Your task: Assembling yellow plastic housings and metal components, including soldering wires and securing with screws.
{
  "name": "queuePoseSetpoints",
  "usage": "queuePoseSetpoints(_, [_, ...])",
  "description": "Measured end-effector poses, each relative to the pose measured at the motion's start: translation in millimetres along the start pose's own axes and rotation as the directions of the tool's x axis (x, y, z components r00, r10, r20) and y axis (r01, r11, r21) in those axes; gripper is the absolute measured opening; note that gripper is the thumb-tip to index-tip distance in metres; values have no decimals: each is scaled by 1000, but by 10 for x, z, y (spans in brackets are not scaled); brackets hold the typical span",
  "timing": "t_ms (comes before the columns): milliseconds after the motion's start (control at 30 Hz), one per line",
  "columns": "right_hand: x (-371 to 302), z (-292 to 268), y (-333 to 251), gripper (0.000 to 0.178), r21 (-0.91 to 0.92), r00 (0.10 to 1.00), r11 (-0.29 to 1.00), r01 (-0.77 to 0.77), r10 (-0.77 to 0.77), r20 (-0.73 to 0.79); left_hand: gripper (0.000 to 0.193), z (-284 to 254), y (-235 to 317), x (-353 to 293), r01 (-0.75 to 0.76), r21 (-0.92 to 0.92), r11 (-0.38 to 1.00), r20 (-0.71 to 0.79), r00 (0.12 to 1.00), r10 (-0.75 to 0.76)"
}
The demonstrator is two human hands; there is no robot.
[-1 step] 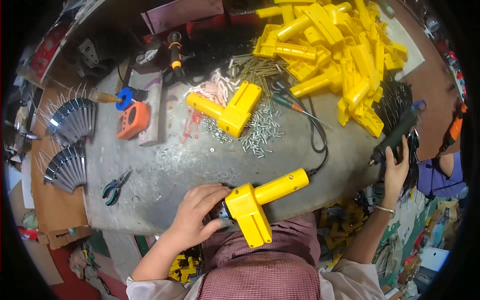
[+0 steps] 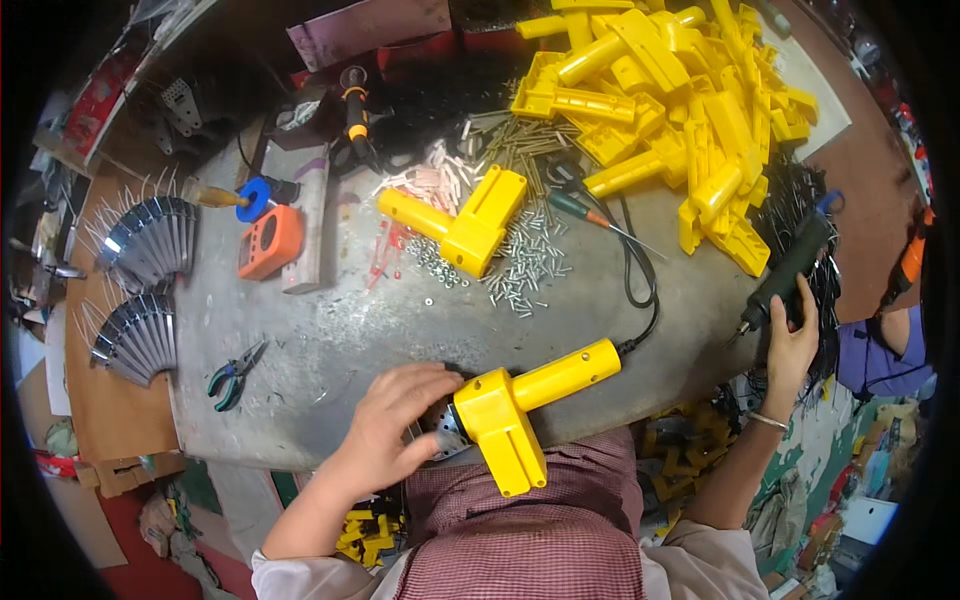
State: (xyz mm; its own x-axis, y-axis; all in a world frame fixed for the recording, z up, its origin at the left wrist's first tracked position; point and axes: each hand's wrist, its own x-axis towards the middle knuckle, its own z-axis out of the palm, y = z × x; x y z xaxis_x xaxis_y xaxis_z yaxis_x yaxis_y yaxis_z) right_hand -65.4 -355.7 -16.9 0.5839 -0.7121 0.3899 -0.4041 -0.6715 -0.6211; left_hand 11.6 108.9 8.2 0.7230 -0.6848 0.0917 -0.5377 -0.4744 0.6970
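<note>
One smooth, cylindrical tool (image 2: 797, 262) touches the right hand (image 2: 790, 348).

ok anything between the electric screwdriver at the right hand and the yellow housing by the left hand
Only the black cord, which leaves the yellow plastic housing at its handle end and curves across the tabletop.

Small assembly workshop, as indicated by a worn grey counter (image 2: 310, 385) bearing loose screws (image 2: 527, 262), pliers (image 2: 233, 378), a dark power screwdriver (image 2: 798, 268) and a heap of similar yellow plastic housings (image 2: 648, 48), with further yellow parts (image 2: 367, 540) lying below its edge.
</note>
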Motion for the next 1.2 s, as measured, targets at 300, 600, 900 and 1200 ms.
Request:
queuePoseSetpoints(300, [-229,458,-1532,15,398,698,757,518,-643,315,53,-328,-556,1169,-80,715,694,-118,965,234])
queuePoseSetpoints(600, [-24,1322,-1569,18,-105,606,623,775,-687,400,50,-346,-337,1350,-89,588,804,-42,989,140])
queuePoseSetpoints(900, [152,1420,-1925,18,160,745,804,572,-591,310,41,-84,-506,2130,100,453,886,-583,785,209])
queuePoseSetpoints(1200, [39,1810,-2035,8,298,726,820,489,-572,381,36,-122,-474,1756,75,478,875,-512,833,209])
